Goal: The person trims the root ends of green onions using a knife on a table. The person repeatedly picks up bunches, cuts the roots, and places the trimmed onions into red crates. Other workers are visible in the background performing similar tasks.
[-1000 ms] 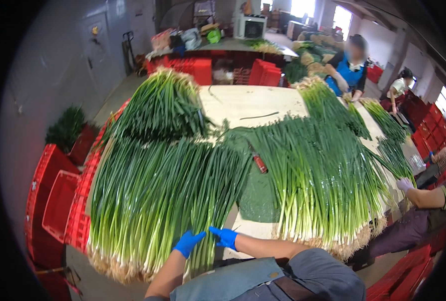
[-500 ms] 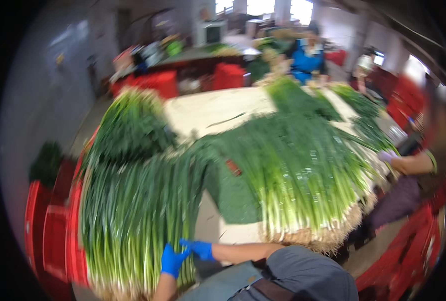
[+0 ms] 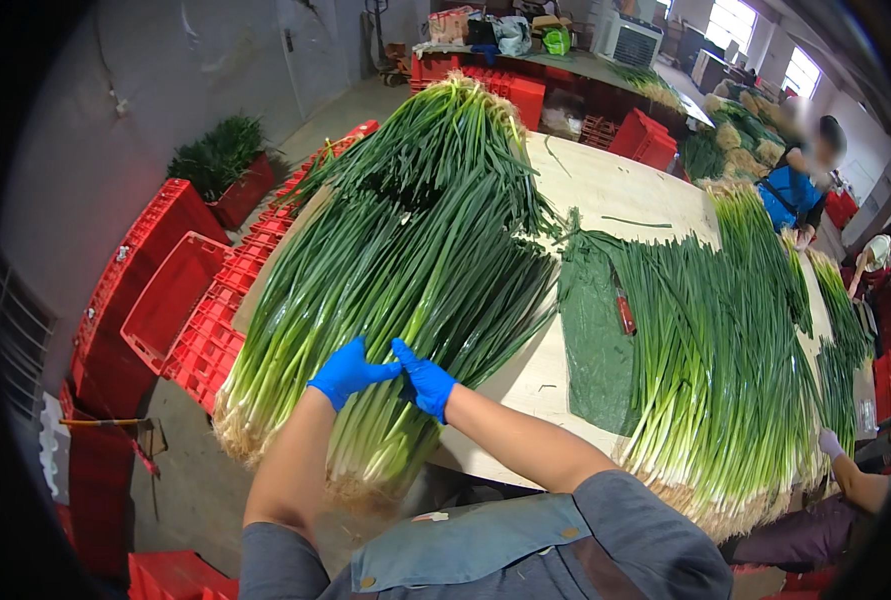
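My left hand [image 3: 350,372], in a blue glove, is closed against the left side of a bunch of scallions [image 3: 390,430], thumb pointing right. On the bunch's other side my right hand [image 3: 427,380], also blue-gloved, curls around it. The two hands nearly meet over the stalks; some fingertips are hidden among the leaves. The bunch's pale roots point toward me past the table's edge. Beside and beyond it lies a wide pile of scallions [image 3: 305,300], with another heap [image 3: 455,130] stacked at its far end, roots facing away.
A second scallion pile [image 3: 725,370] covers the table's right side. Between the piles lies a green sheet [image 3: 595,350] with a slim red object [image 3: 625,312]. Red crates [image 3: 180,300] line the left edge. A co-worker in blue [image 3: 790,190] stands at the far right; another's gloved hand [image 3: 829,442] is nearer.
My view has swung left, so the table appears turned and shifted right. My hands stay together on the scallions, now farther from the roots, and the gathered bunch sits between them.
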A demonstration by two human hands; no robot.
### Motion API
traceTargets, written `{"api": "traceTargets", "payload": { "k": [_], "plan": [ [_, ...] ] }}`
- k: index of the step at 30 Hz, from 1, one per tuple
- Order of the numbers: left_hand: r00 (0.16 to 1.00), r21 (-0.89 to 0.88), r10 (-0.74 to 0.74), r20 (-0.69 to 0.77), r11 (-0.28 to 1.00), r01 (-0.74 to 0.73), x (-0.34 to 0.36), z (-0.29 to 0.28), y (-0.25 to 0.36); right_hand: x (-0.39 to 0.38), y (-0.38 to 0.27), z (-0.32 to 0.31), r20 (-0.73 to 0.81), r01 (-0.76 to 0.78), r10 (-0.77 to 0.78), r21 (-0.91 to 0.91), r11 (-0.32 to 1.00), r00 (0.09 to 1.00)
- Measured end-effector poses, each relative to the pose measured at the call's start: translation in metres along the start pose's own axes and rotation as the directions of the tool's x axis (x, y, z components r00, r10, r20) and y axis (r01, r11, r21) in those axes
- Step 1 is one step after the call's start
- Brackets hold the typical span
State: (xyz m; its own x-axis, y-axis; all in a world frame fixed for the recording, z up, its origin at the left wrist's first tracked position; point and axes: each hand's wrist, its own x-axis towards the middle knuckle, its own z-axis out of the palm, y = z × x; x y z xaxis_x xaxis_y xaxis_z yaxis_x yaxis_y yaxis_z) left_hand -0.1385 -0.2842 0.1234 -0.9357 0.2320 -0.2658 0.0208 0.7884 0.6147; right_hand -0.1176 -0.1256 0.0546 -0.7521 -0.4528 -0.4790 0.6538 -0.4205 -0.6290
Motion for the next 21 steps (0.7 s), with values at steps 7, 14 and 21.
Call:
{"api": "traceTargets", "payload": {
  "k": [7,14,21],
  "plan": [
    [0.999,-0.16,-0.033,0.018,0.986,0.036,0.007,0.065,-0.089,0.05,0.051,-0.028,-0.269,-0.195,0.135,-0.212,0.958,0.954],
    [0.926,0.026,0.136,-0.352,0.99,-0.136,-0.034,0.072,-0.066,0.03,0.012,-0.019,-0.158,-0.343,0.311,-0.248,0.906,0.937],
    [0.797,0.289,0.34,-0.499,0.932,-0.217,-0.035,0.09,-0.033,0.032,-0.005,-0.077,-0.159,-0.19,0.172,-0.108,0.976,0.972]
  ]
}}
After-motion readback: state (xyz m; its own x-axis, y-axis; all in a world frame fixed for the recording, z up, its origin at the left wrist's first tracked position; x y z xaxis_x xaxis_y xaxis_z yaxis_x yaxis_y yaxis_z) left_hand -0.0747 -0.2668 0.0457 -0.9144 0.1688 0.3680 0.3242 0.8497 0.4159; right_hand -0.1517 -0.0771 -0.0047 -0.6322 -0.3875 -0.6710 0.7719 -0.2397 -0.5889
